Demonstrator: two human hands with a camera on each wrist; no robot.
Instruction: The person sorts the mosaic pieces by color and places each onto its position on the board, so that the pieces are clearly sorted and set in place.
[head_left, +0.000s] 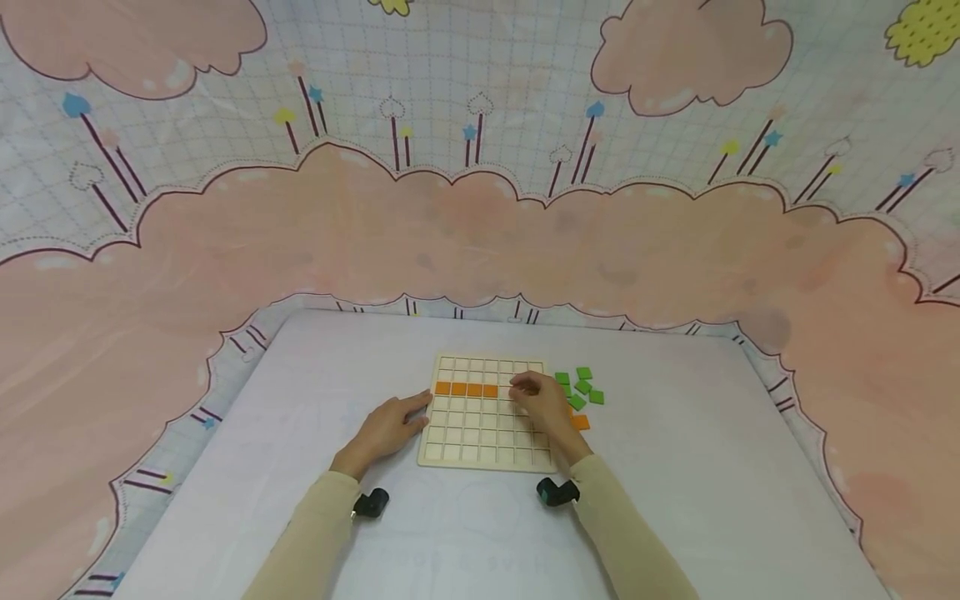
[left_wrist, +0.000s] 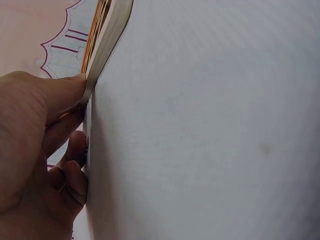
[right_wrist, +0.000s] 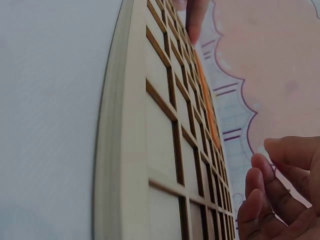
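Observation:
A pale wooden grid board [head_left: 465, 434] lies on the white table. Several orange square tiles [head_left: 459, 389] fill adjoining cells in one row from its left side. My left hand [head_left: 386, 429] touches the board's left edge with its fingers extended; in the left wrist view the thumb [left_wrist: 67, 92] rests against that edge. Over the right part of the board, just right of the orange row, hovers my right hand [head_left: 542, 407]. Its fingers [right_wrist: 272, 187] bend loosely in the right wrist view, and no tile shows between them.
Several loose green tiles [head_left: 583, 387] are scattered just right of the board. Nearer to me, loose orange tiles [head_left: 581, 422] lie partly hidden by the right hand. White table surface [head_left: 697, 467] surrounds the board, and a patterned cloth [head_left: 480, 225] hangs behind.

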